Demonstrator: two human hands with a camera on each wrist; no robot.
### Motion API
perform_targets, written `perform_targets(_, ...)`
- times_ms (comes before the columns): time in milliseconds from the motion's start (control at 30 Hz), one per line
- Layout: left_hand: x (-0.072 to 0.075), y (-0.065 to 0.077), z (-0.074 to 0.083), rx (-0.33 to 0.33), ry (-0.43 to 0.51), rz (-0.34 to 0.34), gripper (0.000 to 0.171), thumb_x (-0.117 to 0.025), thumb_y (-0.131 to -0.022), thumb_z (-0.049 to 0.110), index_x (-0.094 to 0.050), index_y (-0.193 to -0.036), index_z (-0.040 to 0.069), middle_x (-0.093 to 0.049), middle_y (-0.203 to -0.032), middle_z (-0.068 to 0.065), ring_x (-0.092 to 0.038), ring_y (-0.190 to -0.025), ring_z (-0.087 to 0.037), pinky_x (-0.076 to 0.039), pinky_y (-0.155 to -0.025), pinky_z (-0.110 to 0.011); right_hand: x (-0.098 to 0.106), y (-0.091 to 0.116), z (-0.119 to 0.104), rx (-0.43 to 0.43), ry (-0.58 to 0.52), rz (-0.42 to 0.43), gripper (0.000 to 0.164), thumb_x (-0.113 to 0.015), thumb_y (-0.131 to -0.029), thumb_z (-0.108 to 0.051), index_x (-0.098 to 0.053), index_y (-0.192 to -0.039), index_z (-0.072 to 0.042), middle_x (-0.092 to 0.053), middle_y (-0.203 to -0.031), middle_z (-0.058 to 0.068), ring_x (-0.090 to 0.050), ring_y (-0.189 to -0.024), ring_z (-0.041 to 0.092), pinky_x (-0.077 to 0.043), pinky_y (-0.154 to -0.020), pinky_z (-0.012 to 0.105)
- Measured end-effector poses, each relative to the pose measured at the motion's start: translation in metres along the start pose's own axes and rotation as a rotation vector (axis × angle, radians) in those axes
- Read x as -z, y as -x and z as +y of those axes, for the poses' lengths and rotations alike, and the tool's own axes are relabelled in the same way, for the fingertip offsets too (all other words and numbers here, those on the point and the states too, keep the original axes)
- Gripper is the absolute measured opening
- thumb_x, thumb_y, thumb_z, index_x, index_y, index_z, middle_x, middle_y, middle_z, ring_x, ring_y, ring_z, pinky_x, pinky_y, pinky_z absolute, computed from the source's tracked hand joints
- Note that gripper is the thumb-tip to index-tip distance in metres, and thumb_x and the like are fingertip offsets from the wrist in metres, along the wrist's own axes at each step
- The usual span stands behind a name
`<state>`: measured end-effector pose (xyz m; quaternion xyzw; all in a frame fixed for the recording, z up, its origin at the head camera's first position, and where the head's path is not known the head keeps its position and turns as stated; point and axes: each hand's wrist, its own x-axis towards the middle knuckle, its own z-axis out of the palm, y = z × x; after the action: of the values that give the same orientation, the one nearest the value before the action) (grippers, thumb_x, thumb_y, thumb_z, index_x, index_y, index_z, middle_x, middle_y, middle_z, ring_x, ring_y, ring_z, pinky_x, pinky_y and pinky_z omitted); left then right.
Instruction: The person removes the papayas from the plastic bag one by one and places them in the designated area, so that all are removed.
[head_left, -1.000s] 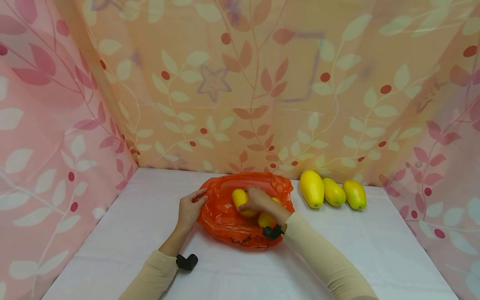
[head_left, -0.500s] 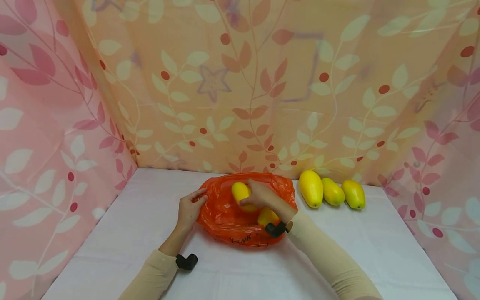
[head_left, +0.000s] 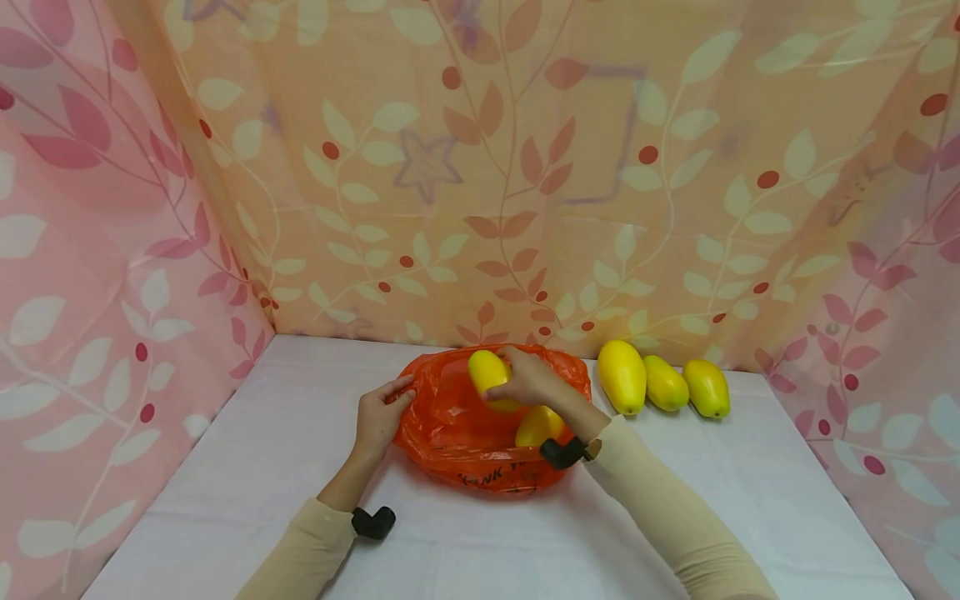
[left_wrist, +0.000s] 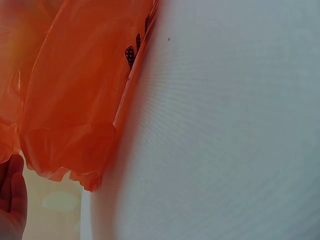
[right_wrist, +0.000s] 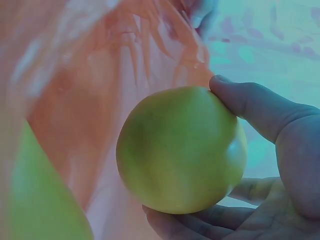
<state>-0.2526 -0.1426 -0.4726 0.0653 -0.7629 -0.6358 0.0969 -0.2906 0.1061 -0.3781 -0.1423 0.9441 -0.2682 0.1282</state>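
Observation:
An orange-red plastic bag [head_left: 450, 467] with black print lies mouth-up on the table, its opening spread wide. My left hand [head_left: 380, 421] pinches the bag's left rim between thumb and fingers; in the left wrist view only a few fingers [left_wrist: 17, 192] show at the edge. My right hand [head_left: 528, 379] grips a yellow mango [head_left: 487, 372] over the bag's mouth. In the right wrist view, thumb and fingers wrap this rounded mango [right_wrist: 175, 155] from the right. A second mango [head_left: 538, 425] lies inside the bag, partly visible beneath the right wrist.
On the white table [head_left: 465, 550], right of the bag, several more fruits stand in a row: a larger yellow one [head_left: 622, 377], a smaller greenish-yellow one [head_left: 666, 383] and another [head_left: 707, 389]. A leaf-patterned curtain [head_left: 480, 167] encloses the table's back and sides.
My right hand has risen slightly and shifted right with the mango, which stands higher over the bag's mouth. The left hand has stayed at the bag's rim.

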Motion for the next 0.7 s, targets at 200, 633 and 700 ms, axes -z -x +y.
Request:
perform_targets(200,0.000,0.000,0.000,-0.002,0.002,0.001,0.031,-0.065,-0.092,0.012,-0.068,-0.123,0.006,-0.063,-0.132,-0.013,-0.053,-0.131,-0.025,-0.048,-0.103,-0.039,0.011,0.007,-0.001,0.014,-0.009,0.019,0.082,-0.079,-0.078,-0.043,-0.044,-0.143,-0.007,-0.062,-0.117,0.010,-0.056,-0.097,0.026,-0.052,-0.087,0.039)
perform_targets(633,0.000,0.001,0.002,-0.011,-0.006,0.001,0.031,-0.065,-0.092,0.012,-0.068,-0.123,0.004,-0.063,-0.131,-0.014,-0.052,-0.131,-0.025,-0.047,-0.105,-0.041,0.042,0.022,0.008,0.097,-0.029,0.076,0.080,-0.079,-0.079,-0.042,-0.043,-0.142,-0.009,-0.062,-0.116,0.012,-0.058,-0.094,0.025,-0.052,-0.079,0.034)
perform_targets(700,0.000,0.001,0.002,-0.016,-0.004,0.003,0.031,-0.066,-0.092,0.012,-0.068,-0.122,0.004,-0.063,-0.131,-0.014,-0.052,-0.132,-0.025,-0.046,-0.106,-0.041,0.049,0.023,0.009,0.097,-0.023,0.073,0.080,-0.077,-0.080,-0.042,-0.042,-0.144,-0.009,-0.061,-0.118,0.013,-0.057,-0.095,0.026,-0.052,-0.079,0.034)
